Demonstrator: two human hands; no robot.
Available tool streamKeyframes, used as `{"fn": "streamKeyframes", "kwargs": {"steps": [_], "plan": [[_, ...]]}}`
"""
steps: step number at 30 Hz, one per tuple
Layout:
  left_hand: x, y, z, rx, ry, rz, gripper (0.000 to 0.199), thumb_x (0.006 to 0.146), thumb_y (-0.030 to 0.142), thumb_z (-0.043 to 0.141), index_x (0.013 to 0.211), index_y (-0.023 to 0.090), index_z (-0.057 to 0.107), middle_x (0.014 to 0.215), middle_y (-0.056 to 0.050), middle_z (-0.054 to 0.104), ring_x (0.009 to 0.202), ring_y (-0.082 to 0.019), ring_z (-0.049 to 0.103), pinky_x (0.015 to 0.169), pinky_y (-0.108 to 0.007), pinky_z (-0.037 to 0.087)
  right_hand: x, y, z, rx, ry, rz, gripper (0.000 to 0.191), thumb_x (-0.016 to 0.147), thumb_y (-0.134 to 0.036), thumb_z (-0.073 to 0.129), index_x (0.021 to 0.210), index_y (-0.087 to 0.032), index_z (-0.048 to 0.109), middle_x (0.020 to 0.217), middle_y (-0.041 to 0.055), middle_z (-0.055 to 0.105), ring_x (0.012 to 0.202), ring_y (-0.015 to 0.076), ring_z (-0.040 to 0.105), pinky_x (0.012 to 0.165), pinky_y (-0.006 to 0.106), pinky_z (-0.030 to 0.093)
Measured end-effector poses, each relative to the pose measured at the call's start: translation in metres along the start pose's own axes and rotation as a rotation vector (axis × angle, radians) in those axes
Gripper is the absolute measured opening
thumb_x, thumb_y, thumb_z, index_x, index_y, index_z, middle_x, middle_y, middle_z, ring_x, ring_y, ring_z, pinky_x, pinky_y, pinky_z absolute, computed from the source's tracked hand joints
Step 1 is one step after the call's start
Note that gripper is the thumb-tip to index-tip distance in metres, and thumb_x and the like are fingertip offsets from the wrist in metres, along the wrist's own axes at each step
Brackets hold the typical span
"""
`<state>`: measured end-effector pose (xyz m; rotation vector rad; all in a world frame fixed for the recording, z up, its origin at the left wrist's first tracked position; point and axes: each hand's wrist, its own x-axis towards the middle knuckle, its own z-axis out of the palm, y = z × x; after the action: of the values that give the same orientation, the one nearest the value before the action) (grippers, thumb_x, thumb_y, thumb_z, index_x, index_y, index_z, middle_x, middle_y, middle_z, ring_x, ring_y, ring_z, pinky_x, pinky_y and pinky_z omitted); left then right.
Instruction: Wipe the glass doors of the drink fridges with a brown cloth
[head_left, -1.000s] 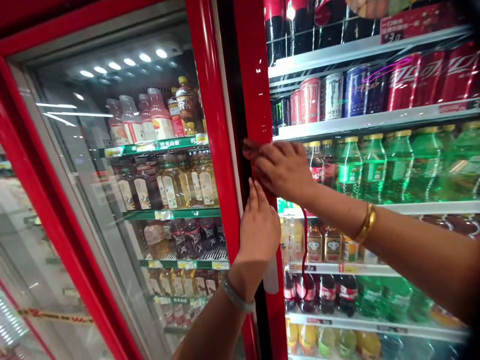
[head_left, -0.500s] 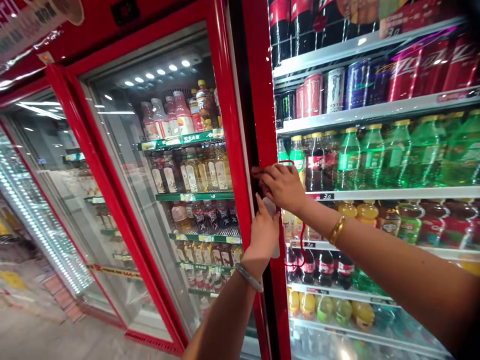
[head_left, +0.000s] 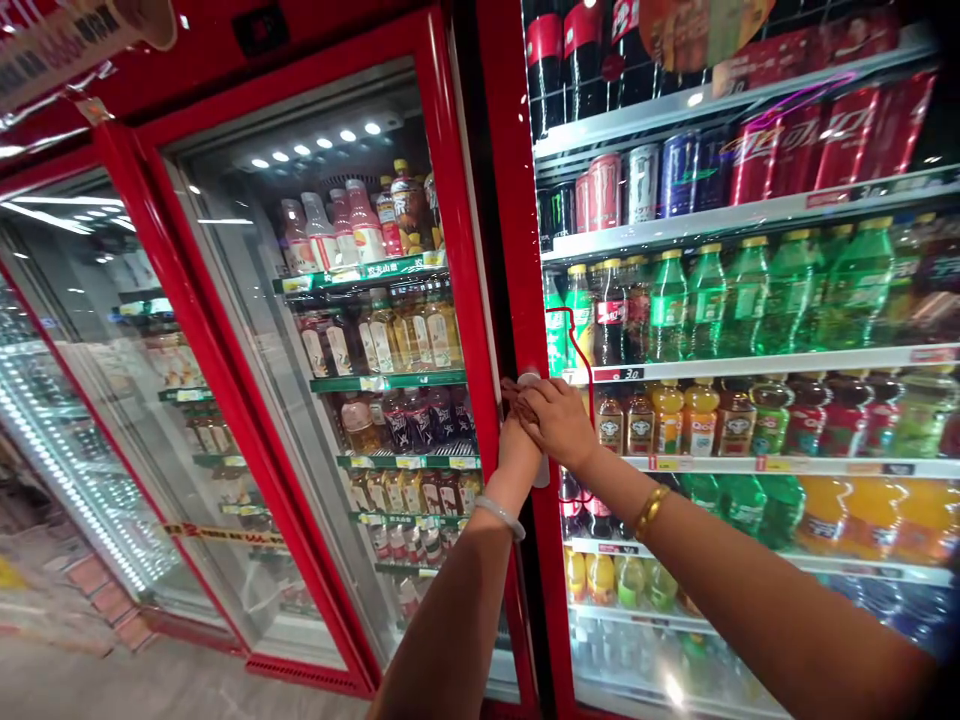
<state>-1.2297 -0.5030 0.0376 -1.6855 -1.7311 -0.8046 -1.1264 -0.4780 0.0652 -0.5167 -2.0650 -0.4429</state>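
Two hands meet just below centre of frame, at a pale handle (head_left: pixel 541 472) on a red cooler upright (head_left: pixel 517 250). Right hand (head_left: pixel 561 420), gold bangle at wrist, lies over the left — fingers bent, gripping what looks like a bunched brown cloth (head_left: pixel 511 386), mid-frame, against the upright. Left hand (head_left: pixel 519 452), grey bangle, reaches up from lower centre; its fingers are hidden under the right, so I cannot tell how far open they are or what they hold. Right of frame: lit shelves of green bottles (head_left: pixel 750 290) and cans (head_left: pixel 605 190). Left of centre — a glass door (head_left: pixel 247 330), framed red, more drinks behind it.
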Motion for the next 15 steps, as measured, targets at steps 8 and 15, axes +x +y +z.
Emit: {"fn": "streamKeyframes", "kwargs": {"steps": [8,15], "plan": [[-0.043,0.019,-0.04,-0.055,-0.092,-0.024,0.046,0.095,0.007,0.044,0.14,0.008,0.057,0.135,-0.022,0.069,0.128,-0.033,0.068,0.111,-0.05,0.056,-0.025,-0.028,-0.026,0.069,0.1,0.091,0.028,0.096,-0.035,0.061,0.121,-0.027,0.071,0.13,0.0114,0.067,0.117,0.0313,0.052,0.1,0.049,0.042],[-0.125,0.008,-0.149,-0.246,-0.287,0.16,0.066,0.085,0.013,0.054,0.15,0.025,0.052,0.092,-0.003,0.078,0.079,-0.021,0.076,0.073,-0.031,0.067,-0.117,-0.096,-0.084,0.185,0.291,0.109,0.032,0.091,-0.022,0.061,0.12,-0.034,0.07,0.114,0.0061,0.07,0.107,0.0268,0.064,0.092,0.046,0.055]]}}
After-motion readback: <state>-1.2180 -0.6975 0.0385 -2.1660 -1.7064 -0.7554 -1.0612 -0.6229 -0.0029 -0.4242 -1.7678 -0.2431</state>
